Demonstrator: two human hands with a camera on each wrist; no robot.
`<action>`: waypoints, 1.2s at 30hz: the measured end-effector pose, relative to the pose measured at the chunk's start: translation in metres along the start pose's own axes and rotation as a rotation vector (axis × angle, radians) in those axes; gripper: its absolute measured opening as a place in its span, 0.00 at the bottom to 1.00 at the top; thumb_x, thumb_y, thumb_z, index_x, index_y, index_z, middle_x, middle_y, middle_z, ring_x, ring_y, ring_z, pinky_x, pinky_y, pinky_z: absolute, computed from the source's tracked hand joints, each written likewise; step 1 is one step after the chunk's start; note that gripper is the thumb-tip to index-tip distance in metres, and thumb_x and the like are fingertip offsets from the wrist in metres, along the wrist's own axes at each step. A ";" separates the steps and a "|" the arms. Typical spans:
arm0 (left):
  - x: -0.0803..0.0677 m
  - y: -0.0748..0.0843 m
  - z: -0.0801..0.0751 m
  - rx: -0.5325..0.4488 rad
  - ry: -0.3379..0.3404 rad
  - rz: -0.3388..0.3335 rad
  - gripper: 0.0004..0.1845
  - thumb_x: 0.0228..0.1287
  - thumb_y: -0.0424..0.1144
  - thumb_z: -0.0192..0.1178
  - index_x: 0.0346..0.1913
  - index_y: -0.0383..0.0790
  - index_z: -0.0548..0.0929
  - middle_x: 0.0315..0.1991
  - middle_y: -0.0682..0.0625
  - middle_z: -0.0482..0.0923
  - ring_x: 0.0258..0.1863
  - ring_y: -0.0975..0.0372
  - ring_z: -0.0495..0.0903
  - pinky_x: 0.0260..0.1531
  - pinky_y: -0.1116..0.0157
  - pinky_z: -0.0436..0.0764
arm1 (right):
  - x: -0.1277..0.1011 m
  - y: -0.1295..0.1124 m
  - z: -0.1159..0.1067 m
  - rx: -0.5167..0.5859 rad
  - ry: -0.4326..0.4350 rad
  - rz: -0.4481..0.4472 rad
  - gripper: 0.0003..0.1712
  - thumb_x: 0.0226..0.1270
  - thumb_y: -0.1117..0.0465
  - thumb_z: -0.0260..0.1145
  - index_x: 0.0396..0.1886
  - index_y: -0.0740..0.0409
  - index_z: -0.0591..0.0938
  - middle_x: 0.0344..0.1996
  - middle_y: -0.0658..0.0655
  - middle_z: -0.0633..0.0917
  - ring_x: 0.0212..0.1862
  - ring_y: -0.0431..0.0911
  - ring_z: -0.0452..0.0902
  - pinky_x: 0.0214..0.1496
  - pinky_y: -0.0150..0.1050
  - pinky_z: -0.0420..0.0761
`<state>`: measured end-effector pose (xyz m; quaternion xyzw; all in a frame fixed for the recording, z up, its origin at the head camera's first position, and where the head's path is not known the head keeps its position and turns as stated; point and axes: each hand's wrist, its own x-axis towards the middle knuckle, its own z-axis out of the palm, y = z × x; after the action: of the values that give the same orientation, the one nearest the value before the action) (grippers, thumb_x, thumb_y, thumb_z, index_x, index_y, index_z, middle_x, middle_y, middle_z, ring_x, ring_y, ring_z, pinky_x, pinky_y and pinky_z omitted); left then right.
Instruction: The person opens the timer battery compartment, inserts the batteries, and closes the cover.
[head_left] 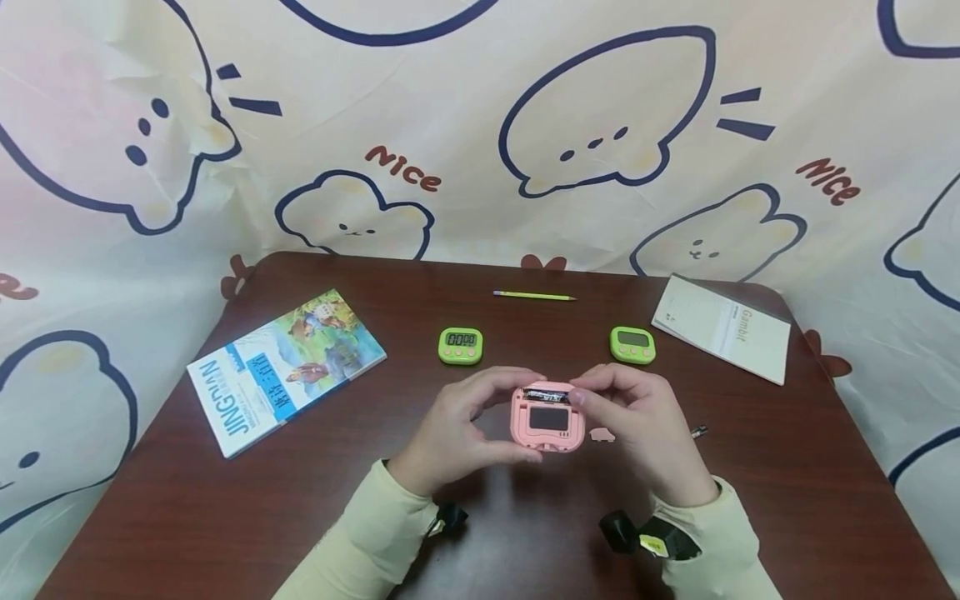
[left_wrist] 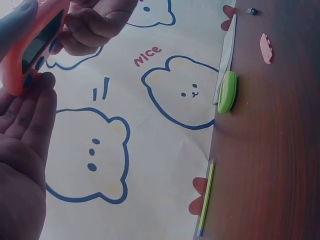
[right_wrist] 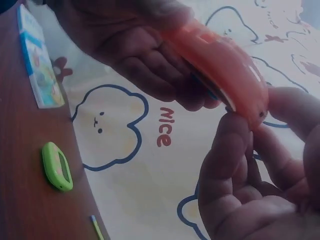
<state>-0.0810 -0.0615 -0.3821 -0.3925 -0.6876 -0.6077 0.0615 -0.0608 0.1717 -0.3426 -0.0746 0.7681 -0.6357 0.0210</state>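
Note:
A pink digital timer (head_left: 550, 417) is held up over the table, its back turned to the head camera. Its battery slot is uncovered, with a battery (head_left: 546, 397) lying in it. My left hand (head_left: 461, 429) grips the timer's left side, thumb below and fingers above. With thumb and fingers my right hand (head_left: 637, 421) pinches the upper right corner, the thumb at the battery's end. In the left wrist view, the timer's screen and blue buttons show. Below it on the table lies a small pink battery cover (left_wrist: 267, 48).
A loose battery (head_left: 699, 432) lies partly hidden behind the right hand. Two green timers (head_left: 461, 346) stand farther back, with a pencil (head_left: 534, 296) beyond them. A picture-covered book (head_left: 288, 367) lies left, a pale notebook (head_left: 723, 329) right. A printed cloth (head_left: 465, 100) hangs behind the table.

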 end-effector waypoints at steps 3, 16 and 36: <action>0.000 0.000 0.000 0.011 0.005 0.002 0.41 0.39 0.30 0.83 0.61 0.36 0.78 0.57 0.45 0.80 0.57 0.57 0.81 0.58 0.60 0.81 | 0.001 -0.003 0.001 -0.040 0.010 -0.019 0.06 0.66 0.66 0.71 0.39 0.65 0.87 0.34 0.56 0.88 0.32 0.46 0.81 0.28 0.38 0.84; 0.000 -0.004 0.010 0.263 -0.006 0.030 0.38 0.47 0.37 0.81 0.63 0.37 0.76 0.57 0.49 0.78 0.57 0.62 0.78 0.56 0.67 0.80 | 0.002 0.007 0.000 -0.117 0.035 -0.071 0.07 0.68 0.61 0.70 0.41 0.60 0.87 0.33 0.55 0.87 0.29 0.47 0.82 0.27 0.39 0.85; -0.001 0.002 0.001 0.215 -0.052 0.021 0.39 0.46 0.39 0.80 0.64 0.40 0.75 0.58 0.51 0.77 0.57 0.62 0.77 0.58 0.65 0.80 | 0.005 0.107 -0.059 -1.000 -0.219 0.008 0.07 0.60 0.62 0.75 0.38 0.56 0.88 0.31 0.47 0.80 0.33 0.41 0.75 0.40 0.45 0.81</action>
<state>-0.0786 -0.0607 -0.3810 -0.4066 -0.7459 -0.5195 0.0918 -0.0828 0.2481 -0.4358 -0.1387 0.9718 -0.1790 0.0655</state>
